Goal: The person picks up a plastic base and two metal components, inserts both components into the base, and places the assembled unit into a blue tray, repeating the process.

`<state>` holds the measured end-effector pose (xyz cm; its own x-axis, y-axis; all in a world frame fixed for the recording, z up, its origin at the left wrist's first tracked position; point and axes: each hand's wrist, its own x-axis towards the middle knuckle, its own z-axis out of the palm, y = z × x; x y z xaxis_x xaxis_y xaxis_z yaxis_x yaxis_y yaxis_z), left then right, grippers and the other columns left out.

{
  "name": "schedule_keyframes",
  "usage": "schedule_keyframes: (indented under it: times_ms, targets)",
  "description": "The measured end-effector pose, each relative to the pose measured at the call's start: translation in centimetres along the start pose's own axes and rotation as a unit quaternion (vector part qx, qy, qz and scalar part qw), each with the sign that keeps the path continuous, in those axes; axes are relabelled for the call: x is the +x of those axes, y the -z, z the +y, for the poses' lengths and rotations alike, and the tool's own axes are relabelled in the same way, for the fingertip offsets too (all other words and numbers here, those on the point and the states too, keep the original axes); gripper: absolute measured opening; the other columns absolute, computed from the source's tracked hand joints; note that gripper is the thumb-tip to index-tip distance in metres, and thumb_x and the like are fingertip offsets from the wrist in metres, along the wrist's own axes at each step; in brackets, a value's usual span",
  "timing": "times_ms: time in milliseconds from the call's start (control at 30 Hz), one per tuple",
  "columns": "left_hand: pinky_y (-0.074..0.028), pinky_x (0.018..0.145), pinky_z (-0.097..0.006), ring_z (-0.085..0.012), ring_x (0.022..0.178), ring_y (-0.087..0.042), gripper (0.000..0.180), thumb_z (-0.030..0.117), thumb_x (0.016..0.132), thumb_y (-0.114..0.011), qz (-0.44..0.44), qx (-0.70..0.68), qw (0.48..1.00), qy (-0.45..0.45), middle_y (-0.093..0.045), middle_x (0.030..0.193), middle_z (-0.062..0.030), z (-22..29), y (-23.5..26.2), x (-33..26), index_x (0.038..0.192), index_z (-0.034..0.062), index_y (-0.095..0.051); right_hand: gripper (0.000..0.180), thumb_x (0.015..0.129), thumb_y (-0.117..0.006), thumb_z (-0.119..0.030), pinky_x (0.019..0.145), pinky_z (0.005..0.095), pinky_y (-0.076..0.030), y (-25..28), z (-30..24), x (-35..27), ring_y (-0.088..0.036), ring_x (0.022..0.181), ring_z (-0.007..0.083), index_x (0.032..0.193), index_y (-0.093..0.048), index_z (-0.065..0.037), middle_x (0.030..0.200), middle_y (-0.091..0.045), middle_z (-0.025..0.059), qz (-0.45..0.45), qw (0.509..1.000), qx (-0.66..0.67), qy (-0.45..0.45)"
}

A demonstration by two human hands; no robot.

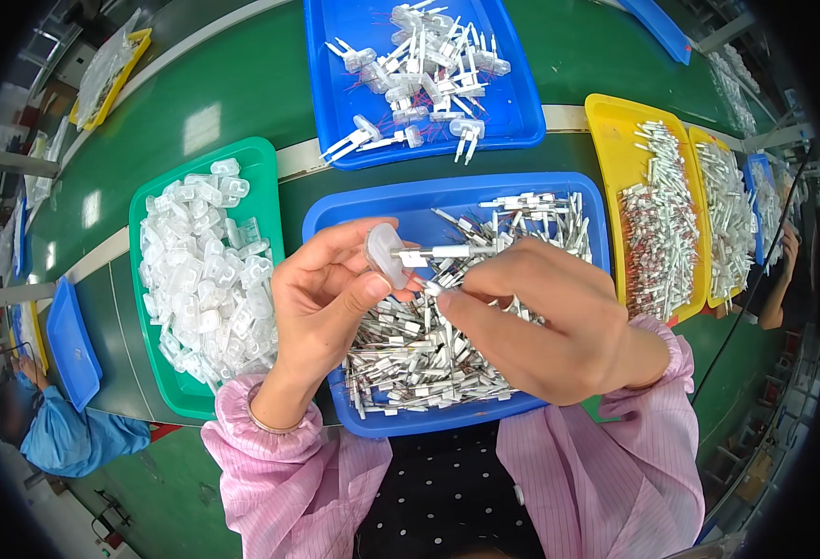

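Note:
Between the fingers and thumb of my left hand (321, 293) is a translucent plastic housing (385, 253), tilted with its inner side toward the right. My right hand (550, 317) grips thin white-and-silver stick parts (452, 252), whose ends reach into or against the housing; I cannot tell how deep they sit. Both hands are over a blue tray (312, 219) heaped with similar white stick parts (429, 373). Left of it, a green tray (270, 177) holds many loose translucent housings (210, 279).
Beyond, another blue tray (331, 140) carries housings with sticks and red wires attached (419, 74). At right, a yellow tray (606, 121) is full of stick parts with reddish wires. The green work surface (186, 84) runs behind. A person in blue sleeves (84, 433) is at the left.

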<state>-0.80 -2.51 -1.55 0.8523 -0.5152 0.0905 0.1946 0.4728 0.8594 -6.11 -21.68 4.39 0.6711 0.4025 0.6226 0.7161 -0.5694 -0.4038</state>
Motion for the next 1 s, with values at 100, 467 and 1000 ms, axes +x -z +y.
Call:
schedule_keyframes:
  times_ms: [100,467,1000]
  targets:
    - [-0.053,0.075,-0.033,-0.0229,0.085,-0.063,0.035,0.001,0.082,-0.060,-0.006,-0.045,0.999,0.017,-0.060,0.100,-0.0208,-0.1,-0.2,-0.1,0.114,-0.0086,-0.049,0.019,0.068,-0.064,0.011,0.048,0.0243,-0.046,-0.5,-0.5,0.2,-0.057,0.057,0.0173,0.086,-0.063,0.008,0.076,-0.060,0.0149,0.032,0.986,0.101,-0.128]
    - [-0.051,0.075,-0.031,-0.0201,0.079,-0.063,0.027,0.004,0.084,-0.059,0.003,-0.126,0.991,0.038,-0.062,0.090,-0.0138,-1.1,-0.2,-0.5,0.106,-0.0061,-0.050,0.011,0.077,-0.062,0.007,0.061,0.0248,-0.054,-3.8,0.5,-0.9,-0.064,0.071,0.0141,0.087,-0.062,0.005,0.080,-0.064,0.0122,0.108,0.841,0.403,-0.344]
    - [-0.046,0.079,-0.029,-0.0164,0.087,-0.059,0.035,0.006,0.084,-0.059,0.040,0.186,0.979,-0.072,-0.060,0.099,-0.0095,1.9,1.7,1.3,0.116,-0.0035,-0.049,0.006,0.080,-0.064,-0.003,0.045,0.0182,-0.044,-4.3,2.5,2.1,-0.057,0.056,0.0059,0.085,-0.064,0.001,0.068,-0.062,0.0055,0.076,0.827,0.381,-0.407]
